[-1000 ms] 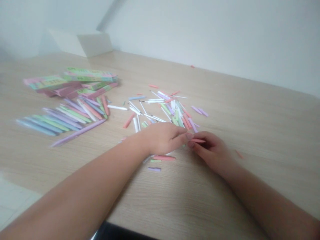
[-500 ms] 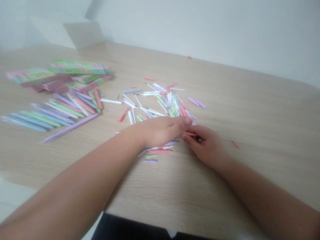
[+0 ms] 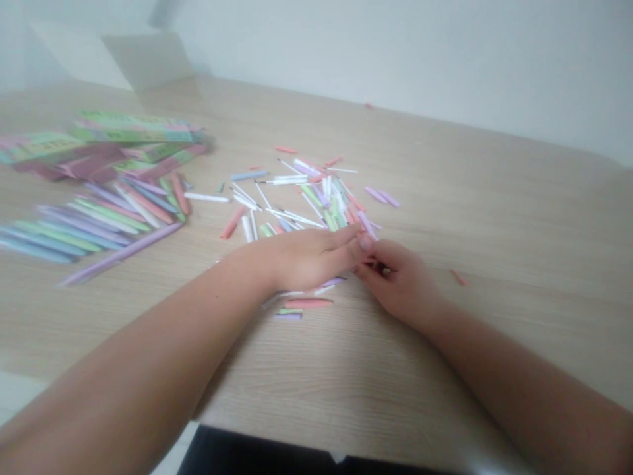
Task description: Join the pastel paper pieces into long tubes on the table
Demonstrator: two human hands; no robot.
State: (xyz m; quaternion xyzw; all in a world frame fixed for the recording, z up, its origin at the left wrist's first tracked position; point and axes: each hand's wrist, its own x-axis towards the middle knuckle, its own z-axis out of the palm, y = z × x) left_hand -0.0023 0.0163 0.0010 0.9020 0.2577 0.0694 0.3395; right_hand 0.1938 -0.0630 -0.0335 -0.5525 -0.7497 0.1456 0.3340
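Observation:
Both my hands meet at the middle of a wooden table point(image 3: 494, 198). My left hand point(image 3: 306, 257) lies palm down, fingers together, its tips against my right hand point(image 3: 395, 280). The right hand's fingers are curled around a small pink piece, mostly hidden. Whether the left fingers grip it too is unclear. Just beyond my fingertips lies a scatter of short pastel pen parts point(image 3: 316, 194): white, pink, green and purple tubes and thin refills. A few more pieces point(image 3: 301, 305) lie under my left wrist.
A row of long pastel pens point(image 3: 93, 221) lies at the left. Behind it sit flat colourful boxes point(image 3: 113, 142). A white box point(image 3: 119, 59) stands at the far left by the wall. A lone pink piece point(image 3: 457, 277) lies to the right.
The view has shifted, so everything sits lower left in the frame. My right hand's fingers have curled tighter over the pink piece, which showed more plainly before. Both hands stay together.

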